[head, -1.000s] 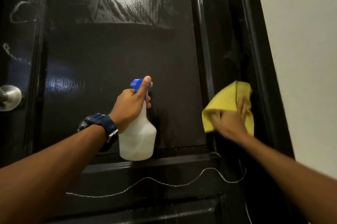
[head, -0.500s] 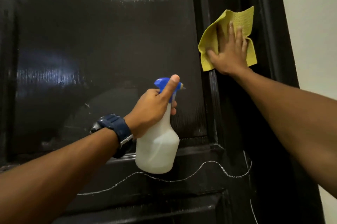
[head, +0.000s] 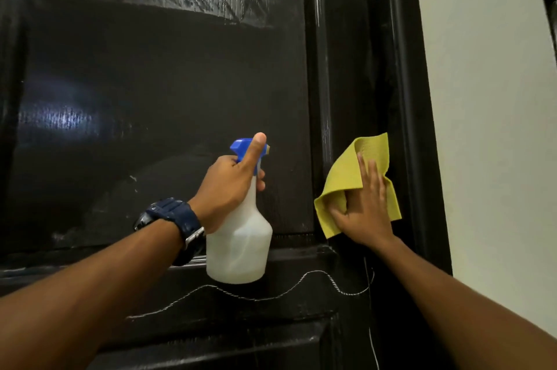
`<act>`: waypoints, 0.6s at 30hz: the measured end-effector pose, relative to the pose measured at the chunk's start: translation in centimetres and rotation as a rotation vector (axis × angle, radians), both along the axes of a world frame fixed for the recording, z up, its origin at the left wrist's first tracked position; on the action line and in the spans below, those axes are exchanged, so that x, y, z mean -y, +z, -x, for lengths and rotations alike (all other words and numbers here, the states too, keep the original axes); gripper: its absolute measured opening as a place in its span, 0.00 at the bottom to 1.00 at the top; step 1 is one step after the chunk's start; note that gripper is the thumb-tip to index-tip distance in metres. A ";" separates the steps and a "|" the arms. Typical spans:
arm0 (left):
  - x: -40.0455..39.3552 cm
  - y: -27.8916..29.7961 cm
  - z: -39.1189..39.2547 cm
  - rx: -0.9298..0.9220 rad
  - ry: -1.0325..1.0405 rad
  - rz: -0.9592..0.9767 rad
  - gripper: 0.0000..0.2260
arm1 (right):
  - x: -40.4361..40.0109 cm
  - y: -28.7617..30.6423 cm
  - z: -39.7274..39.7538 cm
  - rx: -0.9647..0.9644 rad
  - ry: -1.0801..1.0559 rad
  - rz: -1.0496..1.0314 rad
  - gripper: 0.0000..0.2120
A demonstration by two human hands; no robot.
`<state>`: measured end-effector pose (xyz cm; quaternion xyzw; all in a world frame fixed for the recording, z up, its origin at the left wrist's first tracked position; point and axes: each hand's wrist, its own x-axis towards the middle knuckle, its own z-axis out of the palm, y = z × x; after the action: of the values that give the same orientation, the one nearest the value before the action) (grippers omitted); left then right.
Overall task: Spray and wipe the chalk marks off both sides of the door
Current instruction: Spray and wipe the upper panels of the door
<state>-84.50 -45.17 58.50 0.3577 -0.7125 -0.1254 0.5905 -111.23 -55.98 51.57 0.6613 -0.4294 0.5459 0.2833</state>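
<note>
Cloth [head: 346, 176] lower now under right hand [head: 366, 213]

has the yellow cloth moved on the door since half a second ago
Yes. The right hand has slid the yellow cloth down the door's right stile, closer to the wavy chalk line.

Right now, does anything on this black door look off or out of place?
Yes. A wavy white chalk line still runs across the glossy black door on the rail below the white spray bottle with the blue trigger, and a thinner one trails down near the right edge. Faint whitish smears mark the panel. Nothing looks damaged.
</note>
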 end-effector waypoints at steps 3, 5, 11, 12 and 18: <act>-0.6 0.1 -0.4 0.003 0.026 0.008 0.37 | 0.1 0.0 0.2 -0.014 -0.034 -0.003 0.45; -1.0 0.3 -0.8 0.001 0.050 0.023 0.37 | -0.1 0.2 0.3 0.010 -0.011 -0.022 0.45; -1.9 0.3 -2.4 0.021 0.094 0.002 0.37 | -0.2 0.0 0.2 0.010 0.015 -0.009 0.47; -2.1 0.2 -2.8 0.026 0.101 -0.011 0.37 | 0.2 0.0 0.6 -0.010 -0.029 -0.018 0.47; -3.1 -1.5 -7.1 0.002 0.157 -0.062 0.35 | 0.8 -0.1 0.5 -0.039 -0.057 -0.041 0.46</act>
<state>-77.45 -42.03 57.01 0.4307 -0.6788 -0.1005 0.5862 -111.78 -56.82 51.43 0.6650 -0.4535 0.5159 0.2932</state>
